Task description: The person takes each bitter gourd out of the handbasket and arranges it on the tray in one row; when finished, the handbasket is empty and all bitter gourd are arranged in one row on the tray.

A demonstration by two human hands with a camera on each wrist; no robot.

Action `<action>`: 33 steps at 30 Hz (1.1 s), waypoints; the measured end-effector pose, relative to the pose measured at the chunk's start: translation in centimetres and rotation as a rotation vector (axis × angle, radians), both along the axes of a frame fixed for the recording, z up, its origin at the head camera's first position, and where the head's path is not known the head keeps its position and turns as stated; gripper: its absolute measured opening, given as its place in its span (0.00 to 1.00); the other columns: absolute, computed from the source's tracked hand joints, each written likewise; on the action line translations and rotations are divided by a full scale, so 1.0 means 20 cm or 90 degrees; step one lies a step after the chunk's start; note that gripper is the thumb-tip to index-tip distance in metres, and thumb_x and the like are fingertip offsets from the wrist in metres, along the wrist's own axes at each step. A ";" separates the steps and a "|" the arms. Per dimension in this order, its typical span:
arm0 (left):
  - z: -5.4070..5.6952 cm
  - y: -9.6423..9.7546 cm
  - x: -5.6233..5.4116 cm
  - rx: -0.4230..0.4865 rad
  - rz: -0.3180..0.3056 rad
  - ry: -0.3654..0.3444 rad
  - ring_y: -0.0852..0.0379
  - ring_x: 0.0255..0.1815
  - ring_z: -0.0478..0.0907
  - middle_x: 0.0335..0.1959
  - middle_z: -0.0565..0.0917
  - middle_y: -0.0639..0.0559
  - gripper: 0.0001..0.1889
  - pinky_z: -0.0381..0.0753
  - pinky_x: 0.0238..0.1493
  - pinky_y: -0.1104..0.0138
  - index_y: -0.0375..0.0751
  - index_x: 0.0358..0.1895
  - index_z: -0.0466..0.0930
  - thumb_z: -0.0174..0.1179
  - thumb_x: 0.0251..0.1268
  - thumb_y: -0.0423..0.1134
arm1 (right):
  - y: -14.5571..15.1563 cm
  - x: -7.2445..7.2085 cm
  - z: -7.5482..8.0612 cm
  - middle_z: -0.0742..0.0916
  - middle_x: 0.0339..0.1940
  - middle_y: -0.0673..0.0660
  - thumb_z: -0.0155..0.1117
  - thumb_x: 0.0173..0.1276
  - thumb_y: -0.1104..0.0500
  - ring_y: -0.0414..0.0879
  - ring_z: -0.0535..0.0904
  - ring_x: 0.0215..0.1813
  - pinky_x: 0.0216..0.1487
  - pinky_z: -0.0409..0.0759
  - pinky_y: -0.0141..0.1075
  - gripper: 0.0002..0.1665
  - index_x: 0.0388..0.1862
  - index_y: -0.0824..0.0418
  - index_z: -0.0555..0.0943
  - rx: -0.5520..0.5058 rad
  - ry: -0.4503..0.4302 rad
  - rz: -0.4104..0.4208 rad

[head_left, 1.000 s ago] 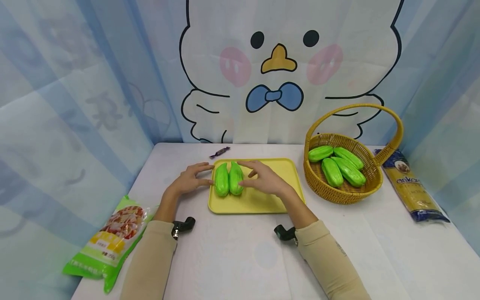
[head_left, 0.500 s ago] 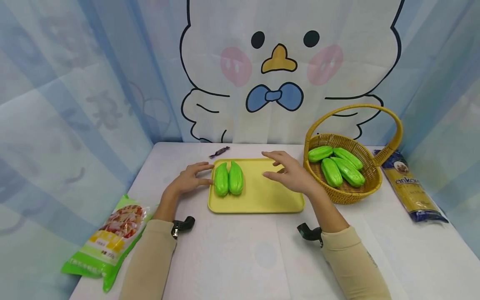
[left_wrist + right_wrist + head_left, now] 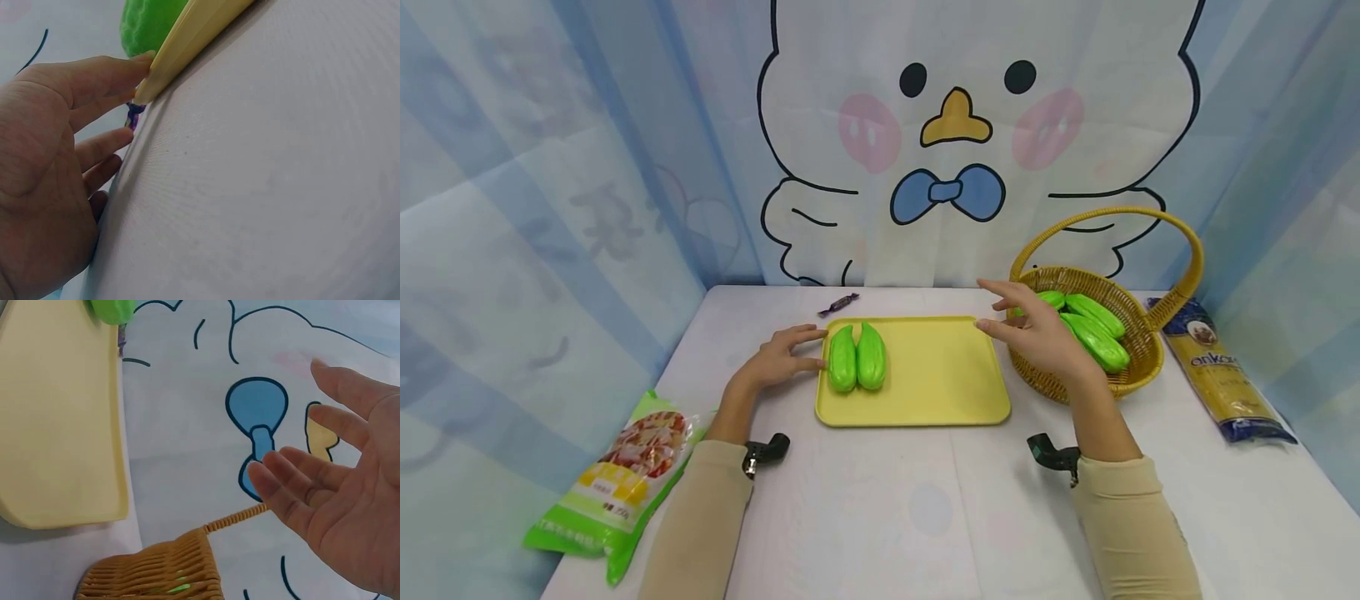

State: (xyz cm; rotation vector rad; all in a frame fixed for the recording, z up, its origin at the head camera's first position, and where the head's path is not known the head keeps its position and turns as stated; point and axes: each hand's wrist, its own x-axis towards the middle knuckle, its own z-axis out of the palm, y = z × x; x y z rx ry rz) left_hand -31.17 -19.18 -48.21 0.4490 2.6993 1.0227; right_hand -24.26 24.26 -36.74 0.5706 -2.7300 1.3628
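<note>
Two plump, glossy green cucumber-like vegetables (image 3: 857, 358) lie side by side at the left end of a yellow tray (image 3: 936, 375). At the tray's left edge is my left hand (image 3: 777, 357); its fingers are extended, and in the left wrist view the thumb meets the tray's rim (image 3: 178, 50). My right hand (image 3: 1037, 329) holds nothing, fingers spread, over the space between the tray and a wicker basket (image 3: 1052, 385). Inside the basket lie more of the green vegetables (image 3: 1097, 337), partly hidden by that hand. The right wrist view shows the bare palm (image 3: 350, 506) above the basket's side.
A small purple-wrapped candy (image 3: 838, 305) lies behind the tray. On the left is a green food bag (image 3: 625, 479); on the right, a yellow and blue pasta packet (image 3: 1228, 375) lies beyond the basket. The basket's tall handle (image 3: 1180, 233) arches upward. A printed curtain (image 3: 955, 242) stands behind the table.
My right hand has left the green vegetables on the tray and moved right to the basket, fingers still spread. The left hand stays at the tray's left edge.
</note>
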 end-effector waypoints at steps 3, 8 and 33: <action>0.00 0.00 0.00 0.000 0.001 0.000 0.37 0.87 0.46 0.84 0.60 0.47 0.37 0.37 0.77 0.26 0.57 0.78 0.70 0.67 0.66 0.58 | 0.03 0.01 0.01 0.71 0.79 0.58 0.67 0.76 0.51 0.60 0.70 0.72 0.67 0.74 0.58 0.38 0.81 0.47 0.67 -0.004 0.010 -0.011; 0.00 0.00 0.00 0.004 0.002 0.003 0.37 0.87 0.46 0.84 0.60 0.47 0.37 0.36 0.77 0.27 0.57 0.78 0.70 0.67 0.66 0.58 | 0.10 0.00 0.02 0.73 0.76 0.55 0.67 0.76 0.51 0.59 0.73 0.70 0.64 0.77 0.54 0.36 0.81 0.46 0.69 -0.001 0.027 -0.025; 0.01 0.00 0.00 0.000 -0.002 -0.005 0.38 0.87 0.45 0.84 0.60 0.47 0.37 0.36 0.77 0.27 0.57 0.78 0.70 0.67 0.66 0.58 | 0.38 0.02 0.02 0.72 0.79 0.62 0.66 0.77 0.46 0.62 0.72 0.70 0.67 0.74 0.61 0.38 0.81 0.51 0.68 0.039 0.019 -0.142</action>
